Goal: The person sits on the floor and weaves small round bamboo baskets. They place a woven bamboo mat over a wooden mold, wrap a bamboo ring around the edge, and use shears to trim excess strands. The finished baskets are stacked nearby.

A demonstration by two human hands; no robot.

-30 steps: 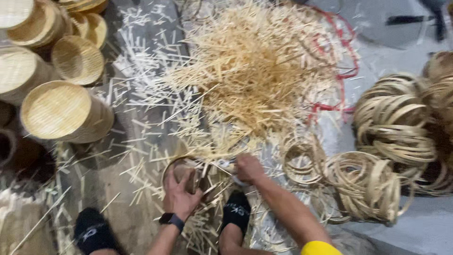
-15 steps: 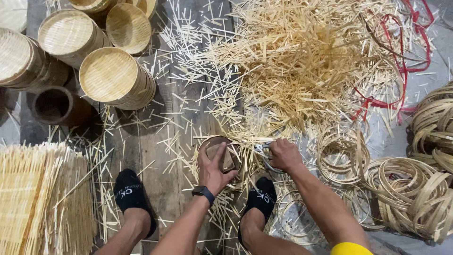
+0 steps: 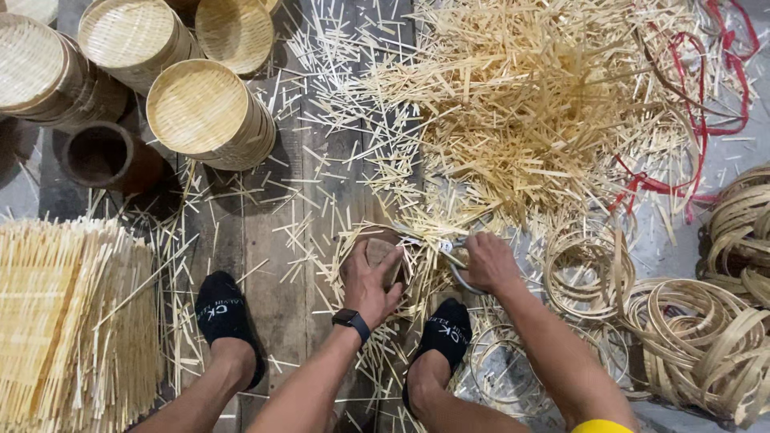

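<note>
Round woven piece point(image 3: 377, 255), small and brown-rimmed, lies on the wooden floor point(image 3: 281, 265) between the person's two black-socked feet, with loose slats sticking out past its rim. Left hand point(image 3: 370, 282) pressed flat on top of it, fingers spread over the lid-like face; a dark watch on that wrist. Right hand point(image 3: 491, 263) closed around the handles of metal shears point(image 3: 449, 252), whose blades point left at the piece's edge. Whether the blades touch the slats cannot be told.

Containers: stacked round bamboo steamer baskets point(image 3: 210, 114) upper left, each topmost one showing a woven slat face; contents inside not visible. One dark cylindrical pot point(image 3: 104, 156) beside them, open-mouthed, interior in shadow.

Other material: large heap of cut bamboo strips point(image 3: 545, 104) upper centre, red cord point(image 3: 714, 104) tangled along its right side. Bundle of long slats point(image 3: 68, 321) at left. Coiled bamboo hoops point(image 3: 690, 353) piled at right, apart from both hands.
</note>
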